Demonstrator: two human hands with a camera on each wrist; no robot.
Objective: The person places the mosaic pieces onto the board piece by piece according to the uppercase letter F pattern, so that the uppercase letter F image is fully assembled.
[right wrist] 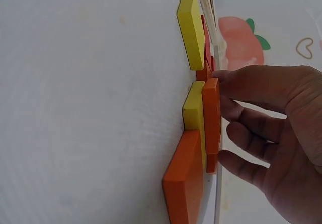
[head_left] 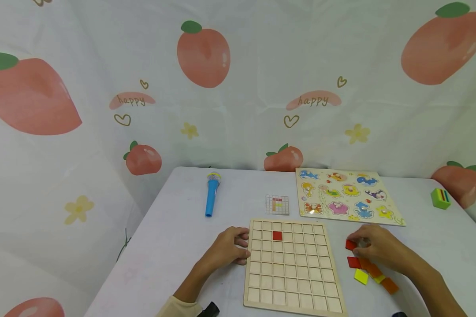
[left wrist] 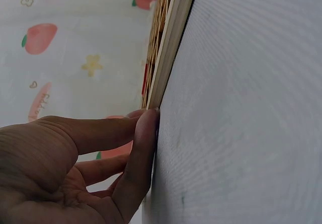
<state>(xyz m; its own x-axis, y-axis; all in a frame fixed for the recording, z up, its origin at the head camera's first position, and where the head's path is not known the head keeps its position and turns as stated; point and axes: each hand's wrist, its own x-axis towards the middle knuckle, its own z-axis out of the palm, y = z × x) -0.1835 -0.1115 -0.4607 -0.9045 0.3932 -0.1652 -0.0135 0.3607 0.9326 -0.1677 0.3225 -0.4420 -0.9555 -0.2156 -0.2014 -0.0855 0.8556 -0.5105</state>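
A wooden grid board lies on the table, one red tile in a cell near its top. My left hand is at the board's left edge; in the left wrist view its fingertips touch the side of the board. To the right of the board, my right hand pinches a red tile between thumb and fingers. Below that hand lie another red tile, a yellow tile and several orange ones, with an orange tile nearest the right wrist camera.
Behind the board lies a small printed grid card. A sea-animal puzzle board is at the back right, a blue toy microphone at the back left. A green block sits near the table's right edge.
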